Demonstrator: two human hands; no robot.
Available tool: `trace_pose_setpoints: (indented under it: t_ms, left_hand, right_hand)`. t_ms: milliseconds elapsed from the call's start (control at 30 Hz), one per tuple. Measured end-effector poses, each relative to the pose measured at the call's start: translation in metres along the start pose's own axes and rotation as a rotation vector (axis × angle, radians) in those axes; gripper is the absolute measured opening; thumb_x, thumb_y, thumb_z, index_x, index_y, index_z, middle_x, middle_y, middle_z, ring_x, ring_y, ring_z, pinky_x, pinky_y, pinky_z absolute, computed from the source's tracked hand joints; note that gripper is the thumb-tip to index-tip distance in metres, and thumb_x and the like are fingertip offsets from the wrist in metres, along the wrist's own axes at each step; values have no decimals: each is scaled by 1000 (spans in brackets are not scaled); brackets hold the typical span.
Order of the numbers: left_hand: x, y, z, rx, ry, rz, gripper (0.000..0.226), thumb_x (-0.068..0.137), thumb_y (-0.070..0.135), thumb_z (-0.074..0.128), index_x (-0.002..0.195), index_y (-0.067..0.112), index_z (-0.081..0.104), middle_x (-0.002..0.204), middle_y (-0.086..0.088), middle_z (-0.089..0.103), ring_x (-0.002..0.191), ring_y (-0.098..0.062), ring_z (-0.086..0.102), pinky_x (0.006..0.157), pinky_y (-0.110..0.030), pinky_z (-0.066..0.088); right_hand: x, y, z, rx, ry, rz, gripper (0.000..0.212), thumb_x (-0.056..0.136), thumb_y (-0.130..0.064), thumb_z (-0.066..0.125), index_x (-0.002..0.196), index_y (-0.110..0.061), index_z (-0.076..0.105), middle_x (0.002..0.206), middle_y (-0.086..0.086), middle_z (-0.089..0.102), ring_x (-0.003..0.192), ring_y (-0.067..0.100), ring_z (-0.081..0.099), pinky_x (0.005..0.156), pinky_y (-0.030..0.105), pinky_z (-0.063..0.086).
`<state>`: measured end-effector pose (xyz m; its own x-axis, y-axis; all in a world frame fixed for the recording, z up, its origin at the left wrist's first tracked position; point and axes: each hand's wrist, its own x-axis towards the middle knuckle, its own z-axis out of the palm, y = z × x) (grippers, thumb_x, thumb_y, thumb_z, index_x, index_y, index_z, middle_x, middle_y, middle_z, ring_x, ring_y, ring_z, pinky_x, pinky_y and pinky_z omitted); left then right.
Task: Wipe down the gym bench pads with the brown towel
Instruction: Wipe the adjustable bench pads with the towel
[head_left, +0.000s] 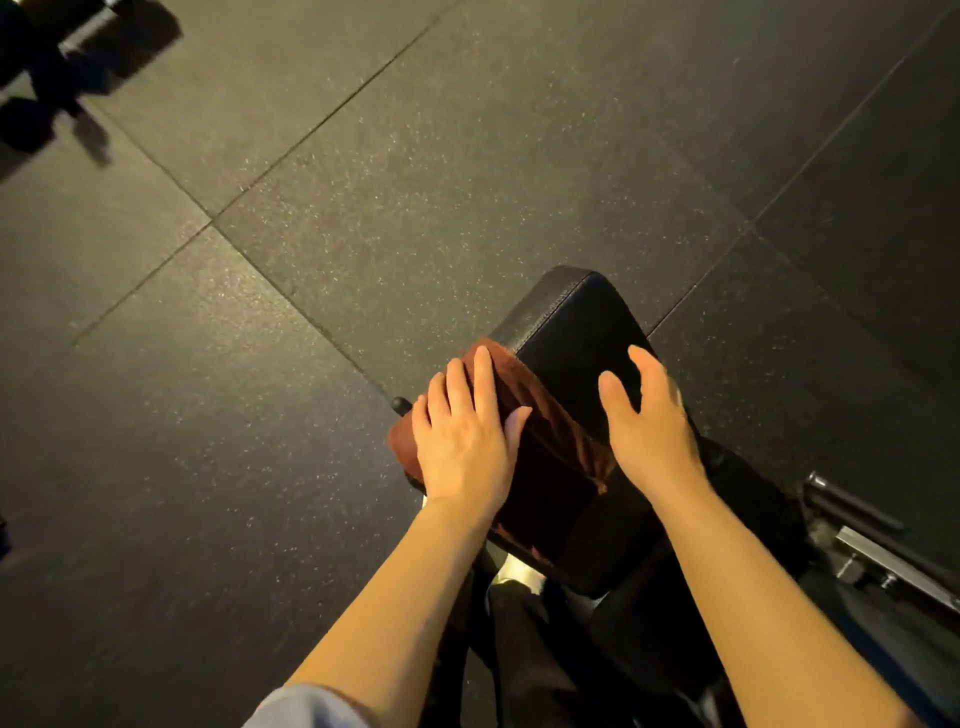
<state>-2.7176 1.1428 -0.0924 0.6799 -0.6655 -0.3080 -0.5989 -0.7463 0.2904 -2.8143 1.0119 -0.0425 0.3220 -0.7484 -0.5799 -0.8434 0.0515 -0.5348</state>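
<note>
Now keep your left hand (462, 441) flat, pressing the brown towel (540, 452) along the bench (576, 322) pad at lower centre; your right hand (649, 415) hovers open, empty.

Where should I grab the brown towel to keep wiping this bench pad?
Probably at the towel's near end, coming from above on the left. It lies draped over the pad's left edge, loose folds on top, so there is slack to pinch. The left hand already lies flat on it; the right hand is open beside it.
</note>
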Motion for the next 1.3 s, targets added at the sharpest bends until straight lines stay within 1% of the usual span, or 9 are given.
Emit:
trace_pose_setpoints:
  t_ms: [100,267,533,633,733,833,933,1133,1300]
  left_hand:
    - [-1,-8,7,32,33,72,71,97,56,36,148,7,36,138,-22,54,121,-40,57,93,-51,52]
    - [9,-10,13,127,97,188,66,98,57,34,155,24,28,145,-21,49,122,-43,55,91,-53,52]
    - [44,13,16,161,91,306,66,99,55,36,156,24,26,145,-21,46,118,-47,54,85,-54,55]
    - [81,46,14,211,48,338,69,100,55,34,158,25,12,150,-20,38,116,-47,51,82,-53,53]
    - [111,75,10,237,-16,379,67,105,51,23,158,22,-4,158,-21,21,126,-52,41,89,-55,49]
    - [118,79,6,241,-72,417,64,107,47,21,157,20,-9,160,-19,9,136,-54,27,97,-57,43]
    - [108,67,5,175,-73,435,63,107,47,24,158,26,-6,164,-14,5,143,-51,19,105,-58,38]
    - [54,8,14,89,107,461,65,96,50,50,155,29,31,161,-10,29,136,-44,41,95,-57,50]
    - [3,-44,16,187,101,531,62,96,48,43,154,30,33,164,-5,22,139,-43,35,95,-58,49]
  right_hand:
    - [32,-2,10,6,-44,58,59,104,-49,30,156,-38,7,166,-4,5,151,25,10,118,52,18]
    - [45,16,33,-162,-152,-30,64,103,-51,23,151,-43,-17,161,-11,-25,151,24,-12,119,51,6]
    - [56,25,23,-69,-239,-22,60,95,-59,13,148,-51,-14,159,-19,-25,150,12,-14,120,48,1]
    - [52,20,19,14,-248,-1,61,91,-61,14,148,-51,-7,159,-21,-22,148,5,-13,120,38,0]
    - [52,13,12,114,-239,39,59,86,-64,15,141,-54,-2,160,-24,-14,137,-10,-8,109,23,2]
    - [52,9,10,163,-239,61,50,84,-65,16,130,-57,0,159,-25,-13,131,-13,-4,106,20,3]
    - [48,11,15,96,-229,44,51,83,-66,16,129,-58,-4,158,-26,-16,142,-4,-7,115,28,3]
    - [45,21,24,-18,-245,-7,54,91,-65,20,134,-63,-13,156,-25,-27,150,12,-13,122,51,4]
    - [42,20,26,-31,-237,-12,58,93,-63,21,138,-59,-15,158,-22,-27,150,13,-14,121,49,3]
